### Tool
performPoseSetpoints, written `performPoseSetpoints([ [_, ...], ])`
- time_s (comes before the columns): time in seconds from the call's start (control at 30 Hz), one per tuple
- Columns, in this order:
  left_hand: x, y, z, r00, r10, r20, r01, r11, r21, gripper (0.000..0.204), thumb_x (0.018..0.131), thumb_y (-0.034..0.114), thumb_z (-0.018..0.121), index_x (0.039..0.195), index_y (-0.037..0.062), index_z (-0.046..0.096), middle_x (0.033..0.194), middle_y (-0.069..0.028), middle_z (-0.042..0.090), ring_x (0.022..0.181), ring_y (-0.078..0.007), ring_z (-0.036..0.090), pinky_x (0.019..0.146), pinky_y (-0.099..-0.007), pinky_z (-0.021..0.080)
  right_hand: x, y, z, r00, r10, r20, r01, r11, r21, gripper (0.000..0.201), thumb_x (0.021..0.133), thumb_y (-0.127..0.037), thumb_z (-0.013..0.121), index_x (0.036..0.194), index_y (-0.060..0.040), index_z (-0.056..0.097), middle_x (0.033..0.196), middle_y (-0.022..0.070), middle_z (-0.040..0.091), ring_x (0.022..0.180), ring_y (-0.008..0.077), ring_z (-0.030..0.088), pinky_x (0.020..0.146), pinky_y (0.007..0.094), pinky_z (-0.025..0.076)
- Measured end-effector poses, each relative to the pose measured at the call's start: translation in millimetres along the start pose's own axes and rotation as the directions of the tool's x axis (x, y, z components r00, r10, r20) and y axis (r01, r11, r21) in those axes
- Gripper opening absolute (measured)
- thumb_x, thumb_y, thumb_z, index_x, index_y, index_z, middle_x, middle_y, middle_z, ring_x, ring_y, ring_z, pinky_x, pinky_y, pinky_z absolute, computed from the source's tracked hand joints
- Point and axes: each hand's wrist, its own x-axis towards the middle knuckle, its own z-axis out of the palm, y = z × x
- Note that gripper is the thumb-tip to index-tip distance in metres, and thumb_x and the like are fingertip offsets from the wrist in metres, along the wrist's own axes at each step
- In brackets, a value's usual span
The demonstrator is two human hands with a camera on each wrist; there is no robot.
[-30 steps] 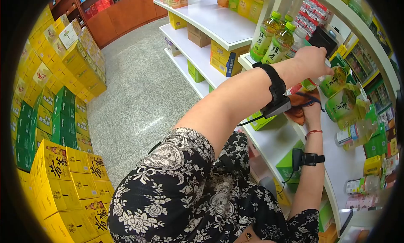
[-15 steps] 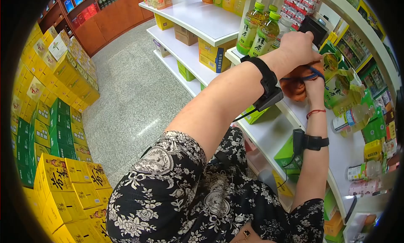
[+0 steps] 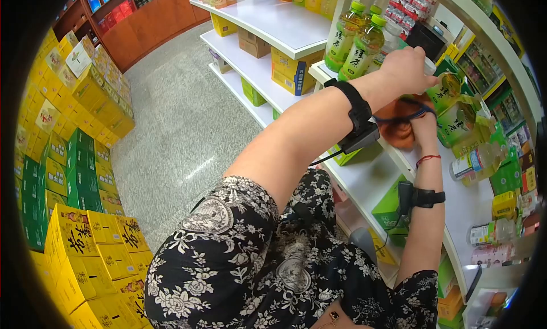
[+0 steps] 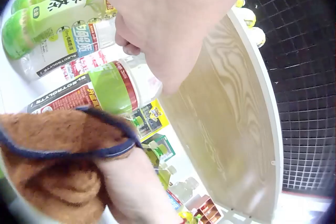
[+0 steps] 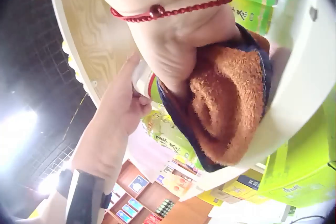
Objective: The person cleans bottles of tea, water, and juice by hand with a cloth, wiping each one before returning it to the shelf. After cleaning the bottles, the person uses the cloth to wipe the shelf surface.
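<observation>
My left hand point(image 3: 407, 71) grips the capped top end of an electrolyte drink bottle point(image 4: 113, 88) with a green and red label, seen in the left wrist view. My right hand point(image 3: 424, 128) holds a brown cloth point(image 3: 397, 125) with dark blue edging against the lower part of this bottle; the folds hide my right fingers. In the right wrist view the cloth bunches below a red bead bracelet point(image 5: 181, 11), and the bottle's neck shows between it and my left hand. Green tea bottles point(image 3: 359, 51) stand beside my left hand.
More green tea bottles point(image 3: 456, 124) and a clear bottle point(image 3: 476, 163) line the shelf point(image 3: 456, 215) on my right. A white shelf post point(image 3: 501, 32) curves past it. Stacked yellow cartons point(image 3: 85, 272) stand left across the grey floor point(image 3: 165, 118).
The head view has shifted slightly. The bottle's red label, visible below my left hand a second ago, is now covered by the cloth. My right hand has moved the cloth up along the bottle.
</observation>
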Motion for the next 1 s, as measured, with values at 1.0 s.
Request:
performPoseSetpoints([
  [1.0, 6, -8, 10, 0.991, 0.081, -0.110, -0.091, 0.991, -0.095, 0.051, 0.075, 0.045, 0.069, 0.089, -0.0031, 0.060, 0.092, -0.0212, 0.063, 0.090, -0.0364, 0.061, 0.079, -0.0440, 0.049, -62, 19, -28, 0.994, 0.101, -0.030, -0.104, 0.981, -0.164, 0.024, 0.079, -0.012, 0.065, 0.098, 0.0017, 0.066, 0.097, 0.0146, 0.068, 0.090, 0.0248, 0.065, 0.079, 0.0333, 0.049],
])
